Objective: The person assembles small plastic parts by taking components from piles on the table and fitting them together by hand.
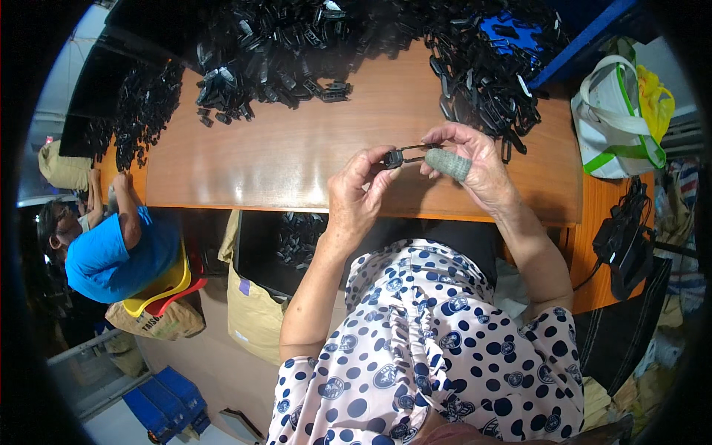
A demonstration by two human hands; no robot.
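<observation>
Above the table's near edge, both my hands hold a small black plastic piece (394, 158), which has a blocky end and two thin bars. My left hand (360, 189) pinches the blocky end between thumb and fingers. At the other end, the fingers of my right hand (475, 163) close on the thin bars. Whether this is one part or two joined ones, I cannot tell. A grey knitted finger cover (448, 165) wraps one finger of my right hand and hides part of the grip.
Heaps of black plastic parts (274, 59) line the far side of the wooden table (245, 163). More lie around a blue tray (512, 33) and in a sack (256, 319) below. A white-green bag (612, 122) stands right. A person in blue (111, 256) works at left.
</observation>
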